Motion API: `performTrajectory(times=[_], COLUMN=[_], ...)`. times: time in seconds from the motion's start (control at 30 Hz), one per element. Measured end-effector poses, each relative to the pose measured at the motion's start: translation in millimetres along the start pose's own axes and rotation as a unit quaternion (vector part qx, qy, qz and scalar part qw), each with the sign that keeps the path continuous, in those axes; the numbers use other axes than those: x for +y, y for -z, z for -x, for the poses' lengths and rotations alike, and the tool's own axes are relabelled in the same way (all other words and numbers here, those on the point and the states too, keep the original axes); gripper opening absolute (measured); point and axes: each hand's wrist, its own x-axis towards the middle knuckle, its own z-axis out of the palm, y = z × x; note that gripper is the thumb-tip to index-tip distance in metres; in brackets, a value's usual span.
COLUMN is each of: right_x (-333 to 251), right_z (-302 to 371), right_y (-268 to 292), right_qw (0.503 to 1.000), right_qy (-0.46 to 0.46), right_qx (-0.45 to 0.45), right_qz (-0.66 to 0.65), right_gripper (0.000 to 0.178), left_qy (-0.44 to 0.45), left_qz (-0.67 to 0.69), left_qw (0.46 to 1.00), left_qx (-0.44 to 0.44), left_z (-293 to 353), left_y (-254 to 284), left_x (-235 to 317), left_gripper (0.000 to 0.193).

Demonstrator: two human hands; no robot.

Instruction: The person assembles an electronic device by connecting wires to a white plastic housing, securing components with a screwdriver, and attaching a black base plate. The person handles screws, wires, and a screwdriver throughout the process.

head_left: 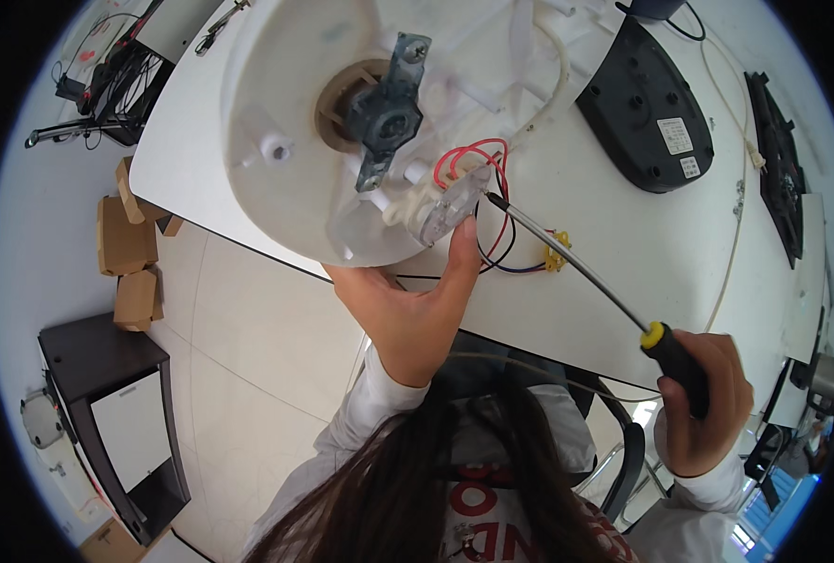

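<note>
A black-handled screwdriver (586,272) slants, tip against the small silvery motor (445,208).

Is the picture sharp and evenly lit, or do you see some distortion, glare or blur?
Head view: fisheye bends the white table's edge and blackens the corners; light is even and soft, shadows faint; the round white plastic housing looks slightly washed out; the long screwdriver with black-and-yellow handle and both hands stay sharp.

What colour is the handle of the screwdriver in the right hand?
The screwdriver handle is black with a yellow collar at the shaft end, seen in the head view, gripped by the right hand.
</note>
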Motion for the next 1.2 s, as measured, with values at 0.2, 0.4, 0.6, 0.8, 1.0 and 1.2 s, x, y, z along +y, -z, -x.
performTrajectory(times=[0.2, 0.4, 0.6, 0.8, 1.0, 1.2], right_x=[14, -2, -4, 3, 43, 26], right_z=[-4, -6, -8, 0, 10, 0], right_y=[4, 11, 8, 4, -25, -13], right_qw=[0.568, 0.91, 0.994, 0.903, 0.293, 0.681], right_qy=[-0.386, -0.239, 0.014, -0.253, -0.379, -0.31], right_qx=[-0.275, -0.136, 0.003, -0.175, -0.285, -0.205], right_qz=[-0.673, -0.31, 0.108, -0.301, -0.83, -0.631], right_gripper=[0.042, 0.055, 0.042, 0.03, 0.051, 0.04], left_qy=[-0.033, -0.028, -0.034, -0.033, -0.033, -0.051], left_qz=[-0.019, -0.018, -0.047, 0.013, -0.025, 0.004], left_qw=[0.999, 0.999, 0.998, 0.999, 0.999, 0.998], left_qx=[-0.03, -0.007, -0.013, 0.001, -0.021, -0.037], left_z=[-2, 2, 3, 2, 3, 3], left_y=[3, 2, 5, 4, 7, 7], left_x=[-3, -3, -3, 0, -5, -7], left_gripper=[0.067, 0.067, 0.067, 0.068, 0.071, 0.068])
